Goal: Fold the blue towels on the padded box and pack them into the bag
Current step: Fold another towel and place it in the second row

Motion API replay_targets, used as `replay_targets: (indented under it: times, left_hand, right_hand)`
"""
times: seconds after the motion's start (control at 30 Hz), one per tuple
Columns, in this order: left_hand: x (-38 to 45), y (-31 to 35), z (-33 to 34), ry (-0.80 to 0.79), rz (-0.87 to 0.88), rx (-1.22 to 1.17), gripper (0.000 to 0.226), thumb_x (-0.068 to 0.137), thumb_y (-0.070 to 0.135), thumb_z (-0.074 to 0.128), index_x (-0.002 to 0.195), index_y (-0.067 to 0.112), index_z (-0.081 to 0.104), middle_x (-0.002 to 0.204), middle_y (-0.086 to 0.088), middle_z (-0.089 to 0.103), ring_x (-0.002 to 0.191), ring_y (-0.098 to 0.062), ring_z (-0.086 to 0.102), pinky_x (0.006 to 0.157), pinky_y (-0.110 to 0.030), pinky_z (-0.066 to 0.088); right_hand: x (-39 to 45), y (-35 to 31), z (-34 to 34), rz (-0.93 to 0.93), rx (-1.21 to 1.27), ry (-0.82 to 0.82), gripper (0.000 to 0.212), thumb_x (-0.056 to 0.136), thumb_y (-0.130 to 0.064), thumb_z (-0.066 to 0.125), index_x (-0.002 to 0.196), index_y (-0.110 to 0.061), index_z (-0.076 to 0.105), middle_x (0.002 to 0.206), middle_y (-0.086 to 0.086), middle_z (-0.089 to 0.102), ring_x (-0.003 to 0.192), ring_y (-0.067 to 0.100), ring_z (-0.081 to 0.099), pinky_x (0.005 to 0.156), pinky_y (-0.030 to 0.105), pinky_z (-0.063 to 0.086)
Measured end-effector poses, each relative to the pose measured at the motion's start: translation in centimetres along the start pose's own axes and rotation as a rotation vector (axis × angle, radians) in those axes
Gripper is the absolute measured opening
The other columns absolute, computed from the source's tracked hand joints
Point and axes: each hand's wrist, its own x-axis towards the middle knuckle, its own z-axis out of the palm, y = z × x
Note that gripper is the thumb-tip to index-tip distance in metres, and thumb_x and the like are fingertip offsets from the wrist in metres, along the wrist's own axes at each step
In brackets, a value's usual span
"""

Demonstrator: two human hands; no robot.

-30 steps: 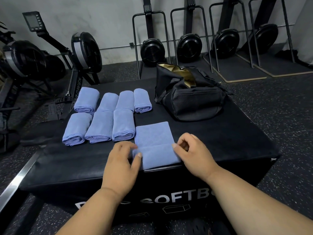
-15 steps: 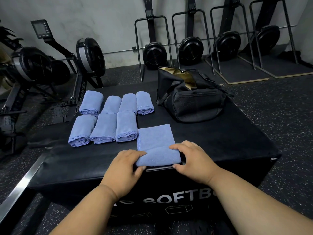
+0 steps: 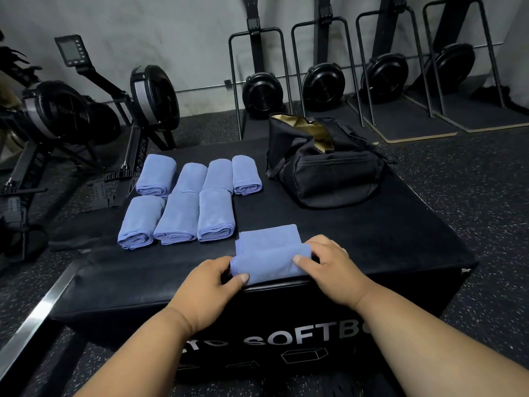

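At the near edge of the box (image 3: pixel 386 239), my left hand (image 3: pixel 210 285) and right hand (image 3: pixel 329 267) are each clamped on an end of the towel (image 3: pixel 270 260), thumbs on top of the rolled front part and fingers (image 3: pixel 323 242) tucked behind it. The far half of the towel lies flat on the surface beyond my knuckles.

My worry is the edge. The roll sits right on the lip of the box, and if I let either end go before the fold is set, I think it could slide off toward the floor. Uneven pressure is the other risk: if my left hand pushes ahead of my right, the roll will likely skew and come out lopsided next to the seven finished towels (image 3: pixel 177 217), which lie in two rows to the left. The nearest of them lies just beside the flat half, so a careless forward push might nudge it out of line.

The bag (image 3: pixel 323 173) stands at the far right of the box, mouth open, well apart from my hands. Nothing seems packed yet, though I cannot see far inside.
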Motion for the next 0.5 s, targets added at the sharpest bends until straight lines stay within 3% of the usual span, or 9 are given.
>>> replay_targets:
  times: [0.13,0.37,0.5]
  left_hand:
    - [0.7,-0.4,0.3,-0.06,-0.191,-0.236,0.02,0.101,0.045,0.065,0.108,0.029,0.077,0.108,0.012,0.079,0.104,-0.012,0.073,0.104,-0.041,0.053]
    - [1.5,-0.2,1.0,-0.038,-0.259,-0.345,0.021,0.104,0.042,0.063,0.112,0.028,0.076,0.11,0.016,0.078,0.107,-0.006,0.072,0.107,-0.039,0.051]
    - [1.3,-0.7,1.0,0.028,-0.247,-0.327,0.024,0.097,0.048,0.067,0.105,0.027,0.074,0.105,0.004,0.078,0.102,-0.016,0.072,0.103,-0.042,0.053]
  right_hand:
    - [0.2,-0.4,0.1,0.095,0.007,0.027,0.043,0.101,-0.052,0.053,0.068,-0.026,0.05,0.1,-0.01,0.056,0.106,0.016,0.05,0.104,0.038,0.036]
    - [0.9,-0.1,0.7,0.111,-0.036,0.068,0.048,0.098,-0.064,0.048,0.077,-0.022,0.061,0.102,-0.012,0.055,0.106,0.018,0.048,0.101,0.037,0.034]
    - [0.8,0.0,0.7,0.11,-0.034,0.083,0.05,0.096,-0.066,0.048,0.074,-0.023,0.058,0.099,-0.011,0.055,0.104,0.019,0.048,0.1,0.038,0.035]
